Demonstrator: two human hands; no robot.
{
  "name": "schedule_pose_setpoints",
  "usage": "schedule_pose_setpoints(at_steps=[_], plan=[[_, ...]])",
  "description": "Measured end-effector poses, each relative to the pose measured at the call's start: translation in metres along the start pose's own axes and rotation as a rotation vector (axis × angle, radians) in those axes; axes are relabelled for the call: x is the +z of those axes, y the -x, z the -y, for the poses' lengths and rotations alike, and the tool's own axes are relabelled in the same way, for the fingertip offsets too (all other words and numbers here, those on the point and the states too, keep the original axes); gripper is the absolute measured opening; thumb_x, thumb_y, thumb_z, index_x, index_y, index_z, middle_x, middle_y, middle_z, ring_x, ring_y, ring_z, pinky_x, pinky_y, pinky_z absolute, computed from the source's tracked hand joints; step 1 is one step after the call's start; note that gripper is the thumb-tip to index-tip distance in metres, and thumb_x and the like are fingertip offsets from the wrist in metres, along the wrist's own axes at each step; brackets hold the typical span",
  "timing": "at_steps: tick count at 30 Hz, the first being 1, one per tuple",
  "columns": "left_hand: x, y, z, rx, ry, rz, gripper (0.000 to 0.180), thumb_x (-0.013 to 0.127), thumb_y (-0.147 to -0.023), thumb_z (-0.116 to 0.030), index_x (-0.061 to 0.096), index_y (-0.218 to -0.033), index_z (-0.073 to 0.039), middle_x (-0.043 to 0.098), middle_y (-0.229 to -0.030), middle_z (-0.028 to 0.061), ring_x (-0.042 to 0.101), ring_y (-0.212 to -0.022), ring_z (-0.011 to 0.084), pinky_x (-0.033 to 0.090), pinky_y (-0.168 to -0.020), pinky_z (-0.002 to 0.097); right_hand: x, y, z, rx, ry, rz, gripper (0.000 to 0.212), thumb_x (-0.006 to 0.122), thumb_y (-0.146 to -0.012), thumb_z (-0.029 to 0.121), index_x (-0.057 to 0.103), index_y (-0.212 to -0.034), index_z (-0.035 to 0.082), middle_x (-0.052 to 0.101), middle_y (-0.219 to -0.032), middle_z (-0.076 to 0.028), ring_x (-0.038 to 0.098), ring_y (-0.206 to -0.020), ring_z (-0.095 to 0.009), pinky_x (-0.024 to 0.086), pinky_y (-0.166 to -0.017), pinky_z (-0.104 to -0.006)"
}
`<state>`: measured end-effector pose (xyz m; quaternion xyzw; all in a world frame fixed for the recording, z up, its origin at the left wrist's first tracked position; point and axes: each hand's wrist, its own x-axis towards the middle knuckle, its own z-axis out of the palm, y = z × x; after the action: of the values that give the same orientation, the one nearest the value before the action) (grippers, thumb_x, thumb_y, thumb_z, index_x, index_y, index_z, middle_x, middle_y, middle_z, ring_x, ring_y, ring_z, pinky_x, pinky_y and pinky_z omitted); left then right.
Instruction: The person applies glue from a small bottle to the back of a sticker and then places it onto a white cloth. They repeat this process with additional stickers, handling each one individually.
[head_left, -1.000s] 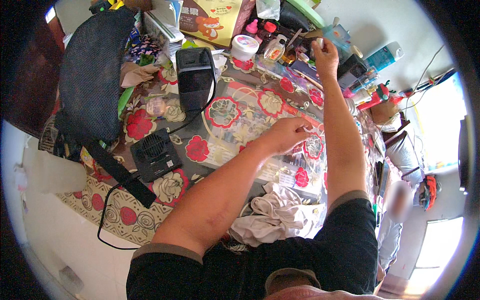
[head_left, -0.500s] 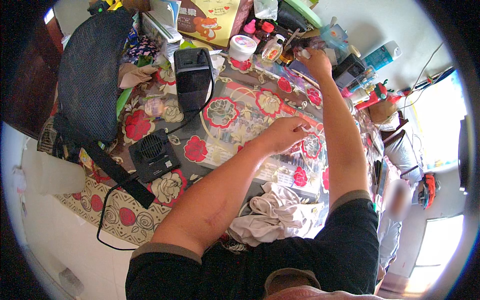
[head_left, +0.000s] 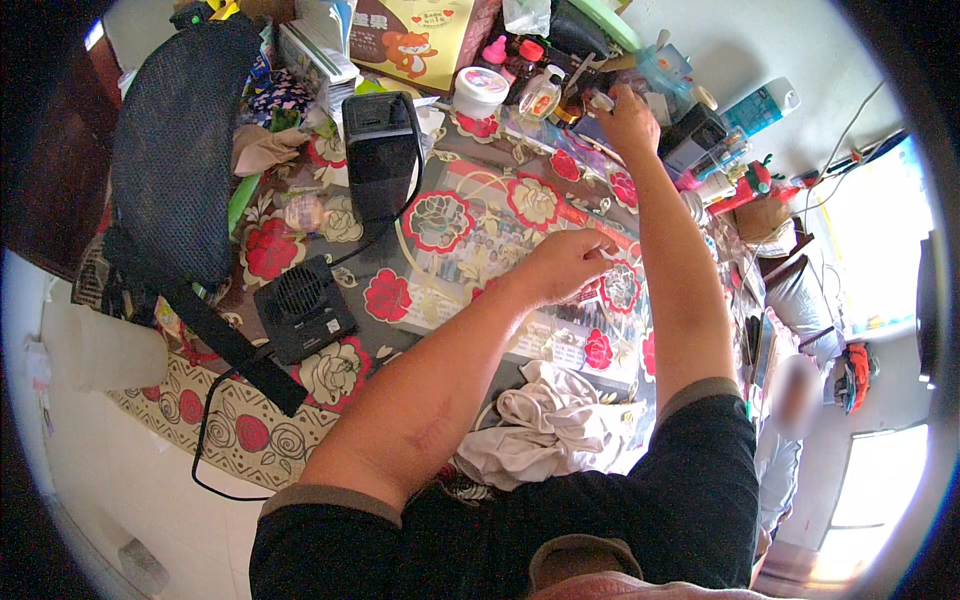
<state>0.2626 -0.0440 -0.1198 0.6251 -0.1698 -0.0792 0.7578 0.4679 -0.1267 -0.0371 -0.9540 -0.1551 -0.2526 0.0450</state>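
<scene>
My right hand [head_left: 628, 120] reaches to the cluttered far side of the table. Its fingers are closed on a small whitish, partly see-through thing [head_left: 601, 102], too small to name. Beside it stands a small clear bottle [head_left: 541, 94] with a light cap. My left hand [head_left: 568, 266] hovers over the middle of the flowered tablecloth [head_left: 388, 296], fingers loosely curled and thumb apart, with nothing visible between them. Nearer to me, a crumpled light cloth [head_left: 550, 425] lies between my forearms.
At the far edge stand a white round tub [head_left: 480, 92], a yellow-brown carton [head_left: 415, 40] and several bottles. A black corded device [head_left: 382, 155], a black grilled box [head_left: 303, 312] and a dark mesh cover [head_left: 180, 150] occupy the left. Another person [head_left: 785, 440] is at the right.
My right hand has shifted slightly, and the small whitish thing at its fingertips shows more plainly. My left hand stays nearly in place. The whole view has moved a little.
</scene>
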Motion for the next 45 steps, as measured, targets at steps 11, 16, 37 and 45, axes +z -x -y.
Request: schedule_pose_setpoints(at_steps=[11, 16, 37, 45], plan=[[-0.001, 0.004, -0.009, -0.007, -0.047, -0.007, 0.025, 0.056, -0.084, -0.012, 0.056, -0.106, -0.001, 0.054, -0.069, 0.0016, 0.049, -0.058, 0.0077, 0.041, -0.052, 0.0233, 0.011, -0.010, -0.006, 0.073, -0.002, 0.081, 0.028, 0.057, -0.078, 0.033, 0.055, -0.099, 0.015, 0.063, -0.088, -0.017, 0.061, -0.084, -0.034, 0.047, -0.071, -0.0433], [0.000, 0.006, -0.016, -0.051, -0.016, 0.009, 0.025, 0.056, -0.083, -0.013, 0.056, -0.105, -0.001, 0.057, -0.071, 0.0032, 0.051, -0.060, 0.0082, 0.042, -0.054, 0.0231, 0.006, -0.004, -0.013, 0.078, -0.063, 0.034, 0.029, 0.058, -0.077, 0.034, 0.055, -0.100, 0.016, 0.063, -0.088, -0.016, 0.061, -0.083, -0.035, 0.047, -0.071, -0.0430], [-0.007, 0.006, -0.021, 0.119, 0.080, -0.250, 0.023, 0.051, -0.089, -0.019, 0.056, -0.106, -0.005, 0.061, -0.086, 0.0058, 0.057, -0.069, 0.0093, 0.048, -0.060, 0.0209, -0.153, 0.278, -0.006, -0.168, -0.596, 0.335, 0.055, 0.074, -0.067, 0.019, 0.051, -0.115, 0.008, 0.055, -0.107, -0.010, 0.054, -0.095, -0.021, 0.046, -0.076, -0.0320], [-0.016, 0.007, -0.021, 0.158, -0.002, -0.388, 0.022, 0.053, -0.088, -0.017, 0.056, -0.105, -0.004, 0.058, -0.090, 0.0036, 0.056, -0.071, 0.0096, 0.046, -0.060, 0.0210, -0.161, 0.341, 0.038, -0.619, -0.631, 0.408, 0.057, 0.069, -0.067, 0.026, 0.049, -0.118, 0.012, 0.043, -0.123, -0.012, 0.036, -0.119, -0.032, 0.031, -0.096, -0.0468]])
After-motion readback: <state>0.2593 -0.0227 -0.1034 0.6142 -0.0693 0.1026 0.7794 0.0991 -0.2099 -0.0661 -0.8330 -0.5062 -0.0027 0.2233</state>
